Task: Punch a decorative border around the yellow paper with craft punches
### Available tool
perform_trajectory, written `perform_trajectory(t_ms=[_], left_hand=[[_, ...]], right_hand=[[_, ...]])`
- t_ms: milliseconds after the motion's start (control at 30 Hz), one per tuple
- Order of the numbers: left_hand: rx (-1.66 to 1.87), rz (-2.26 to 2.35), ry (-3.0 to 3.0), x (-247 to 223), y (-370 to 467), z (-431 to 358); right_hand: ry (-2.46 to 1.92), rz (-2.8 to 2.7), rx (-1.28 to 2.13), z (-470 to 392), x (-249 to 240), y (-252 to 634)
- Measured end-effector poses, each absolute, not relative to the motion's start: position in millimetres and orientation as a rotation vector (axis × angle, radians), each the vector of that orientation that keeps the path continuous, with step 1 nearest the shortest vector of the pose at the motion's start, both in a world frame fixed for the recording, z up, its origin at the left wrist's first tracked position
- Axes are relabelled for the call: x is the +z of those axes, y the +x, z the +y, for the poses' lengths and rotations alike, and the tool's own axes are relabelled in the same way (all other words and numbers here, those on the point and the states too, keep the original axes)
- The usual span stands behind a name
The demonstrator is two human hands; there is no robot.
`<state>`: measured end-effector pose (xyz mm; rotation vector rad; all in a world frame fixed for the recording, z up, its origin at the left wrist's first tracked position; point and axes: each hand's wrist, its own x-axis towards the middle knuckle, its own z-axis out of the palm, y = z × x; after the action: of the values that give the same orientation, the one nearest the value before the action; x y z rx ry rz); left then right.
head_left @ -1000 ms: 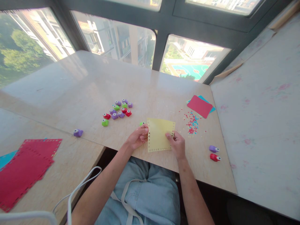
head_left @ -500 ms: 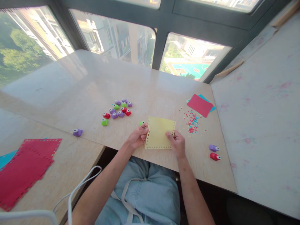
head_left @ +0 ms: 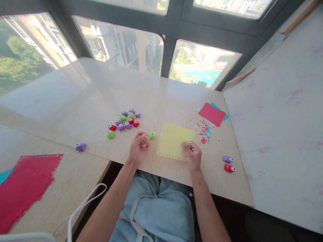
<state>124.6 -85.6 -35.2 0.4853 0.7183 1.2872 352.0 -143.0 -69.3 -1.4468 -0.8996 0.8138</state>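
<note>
A yellow sheet of paper (head_left: 174, 139) is held up at its right edge by my right hand (head_left: 193, 154), thumb on top. Small punched holes run along its bottom and right edges. My left hand (head_left: 139, 146) is apart from the paper, to its left, with its fingers curled in and nothing seen in them. Right beside those fingers a green craft punch (head_left: 151, 135) sits on the table.
Several purple, green and red craft punches (head_left: 121, 127) are grouped at left centre. A lone purple punch (head_left: 81, 146) lies further left, near red punched sheets (head_left: 27, 181). At right are paper confetti (head_left: 205, 132), red and blue cards (head_left: 212, 114), and two punches (head_left: 229, 168).
My left hand has let go of the paper's left edge and moved left, uncovering the green craft punch. The paper has turned slightly in my right hand.
</note>
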Motion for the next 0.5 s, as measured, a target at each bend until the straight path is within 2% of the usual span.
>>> perform_trajectory(t_ms=[133,300,400,500], left_hand=[[1.386,1.182,0.981,-44.0,112.4,-83.4],[0.922,1.559,1.849,-44.0,111.1,-69.5],[0.737,1.630,2.027,-40.8,116.6,-60.4],[0.751,1.641,1.982,-40.6,118.3,-56.5]], right_hand=[[-1.466,-0.894,0.835,-142.4,-68.4,350.2],[-1.474,-0.898,0.888,-141.5,-64.5,347.5],[-1.490,-0.925,0.864,-141.4,-65.2,347.7],[-1.494,-0.946,0.856,-141.1,-66.9,348.3]])
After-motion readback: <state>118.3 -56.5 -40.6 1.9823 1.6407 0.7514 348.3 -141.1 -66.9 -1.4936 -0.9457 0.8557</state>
